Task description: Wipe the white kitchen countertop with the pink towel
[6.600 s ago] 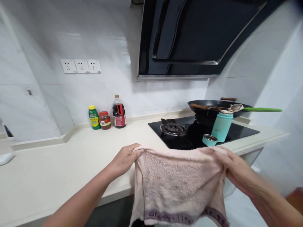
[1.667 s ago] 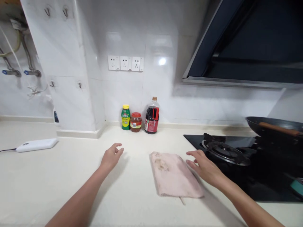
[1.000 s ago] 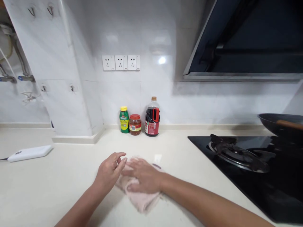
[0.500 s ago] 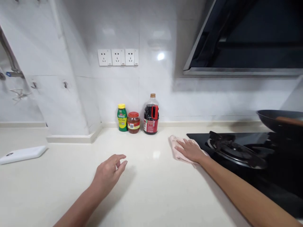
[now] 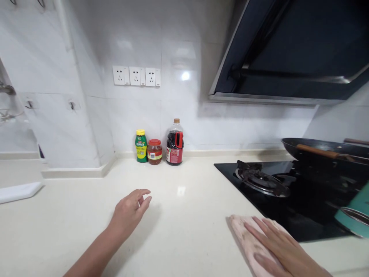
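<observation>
My right hand (image 5: 273,246) presses with spread fingers on a folded pale pink cloth (image 5: 240,231), holding it down on the countertop beside the cooktop's near left edge. Faint dark marks show on the cloth. My left hand (image 5: 131,207) hovers above the white countertop (image 5: 184,238), its fingers loosely bent and the thumb apart from the index finger, with nothing in it. Against the back wall stand a green bottle with a yellow cap (image 5: 141,147), a red-lidded jar (image 5: 155,152) and a large bottle of dark liquid with a red handle (image 5: 174,144).
A black glass cooktop (image 5: 305,215) with a burner (image 5: 261,180) lies at the right. A wok (image 5: 302,148) sits at its back, and a teal container (image 5: 356,211) at the right edge. The range hood (image 5: 288,57) hangs above. A white flat object (image 5: 20,192) lies far left.
My right hand has slid the cloth toward me and to the right along the cooktop's edge. My left hand stays nearly in place. The view has turned right, bringing the teal container into sight.
</observation>
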### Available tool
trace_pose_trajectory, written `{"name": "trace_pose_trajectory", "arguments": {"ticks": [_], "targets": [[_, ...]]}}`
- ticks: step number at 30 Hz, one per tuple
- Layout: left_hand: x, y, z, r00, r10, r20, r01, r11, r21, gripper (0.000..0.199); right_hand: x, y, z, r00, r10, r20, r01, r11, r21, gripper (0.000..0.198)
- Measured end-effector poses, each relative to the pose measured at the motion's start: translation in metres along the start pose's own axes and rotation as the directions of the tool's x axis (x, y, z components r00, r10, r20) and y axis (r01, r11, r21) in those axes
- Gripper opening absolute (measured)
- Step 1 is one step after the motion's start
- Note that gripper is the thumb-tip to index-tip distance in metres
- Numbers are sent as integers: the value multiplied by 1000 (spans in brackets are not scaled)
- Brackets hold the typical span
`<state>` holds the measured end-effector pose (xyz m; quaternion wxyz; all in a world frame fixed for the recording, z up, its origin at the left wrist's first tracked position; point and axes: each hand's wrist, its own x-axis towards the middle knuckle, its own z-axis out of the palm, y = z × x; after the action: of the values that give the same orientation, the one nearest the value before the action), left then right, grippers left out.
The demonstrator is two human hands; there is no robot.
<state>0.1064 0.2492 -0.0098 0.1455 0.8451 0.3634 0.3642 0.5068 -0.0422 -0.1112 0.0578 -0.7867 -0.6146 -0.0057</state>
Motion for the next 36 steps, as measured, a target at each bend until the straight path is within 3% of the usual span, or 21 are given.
{"name": "trace_pose_trajectory", "arguments": {"ticks": [4, 7, 9, 12, 14, 16, 18, 20, 21, 24, 27, 29, 31, 33, 36], "targets": [[1, 2, -1, 999, 42, -17, -41, 999, 10, 39, 88, -36, -36, 984, 118, 135, -116, 993, -26, 73], [4, -2, -3, 997, 42, -65, -40, 999, 28, 40, 159, -80, -50, 972, 203, 116, -204, 979, -11, 72], [7, -7, -5, 994, 34, -103, -29, 998, 51, 40, 192, -121, -53, 976, 186, 113, -189, 982, 23, 75], [10, -16, -7, 991, 4, -131, 7, 997, 83, 40, 207, -192, -50, 991, -39, 128, 25, 994, 107, 83], [11, -20, -7, 991, -24, -129, 36, 995, 95, 39, 193, -235, -48, 961, -237, 141, 214, 963, 164, 87], [12, -21, -8, 992, -50, -116, 62, 993, 98, 37, 167, -265, -48, 885, -446, 134, 410, 882, 232, 89], [12, -21, -8, 992, -74, -98, 84, 992, 96, 37, 135, -279, -51, 775, -621, 114, 565, 763, 315, 91], [12, -19, -9, 992, -104, -72, 110, 990, 90, 38, 106, -275, -57, 701, -705, 112, 620, 679, 393, 88], [11, -19, -10, 991, -120, -56, 125, 988, 88, 39, 93, -266, -60, 702, -700, 129, 602, 680, 419, 84], [10, -16, -10, 988, -155, -15, 156, 984, 82, 42, 68, -217, -64, 816, -548, 181, 447, 799, 402, 67], [8, -12, -9, 989, -148, 16, 146, 986, 78, 43, 59, -141, -56, 957, -263, 123, 222, 937, 269, 62], [6, -9, -9, 989, -142, 38, 139, 987, 75, 42, 58, -93, -49, 997, -32, 67, 22, 990, 142, 64], [5, -8, -9, 989, -137, 49, 133, 988, 77, 42, 61, -64, -45, 988, 154, 35, -155, 986, 60, 66], [5, -7, -8, 991, -127, 51, 122, 989, 79, 42, 67, -62, -45, 965, 259, 39, -261, 964, 43, 68], [6, -5, -5, 995, -93, 29, 91, 995, 46, 40, 78, -112, -45, 961, 262, 93, -270, 959, 87, 74]]}}
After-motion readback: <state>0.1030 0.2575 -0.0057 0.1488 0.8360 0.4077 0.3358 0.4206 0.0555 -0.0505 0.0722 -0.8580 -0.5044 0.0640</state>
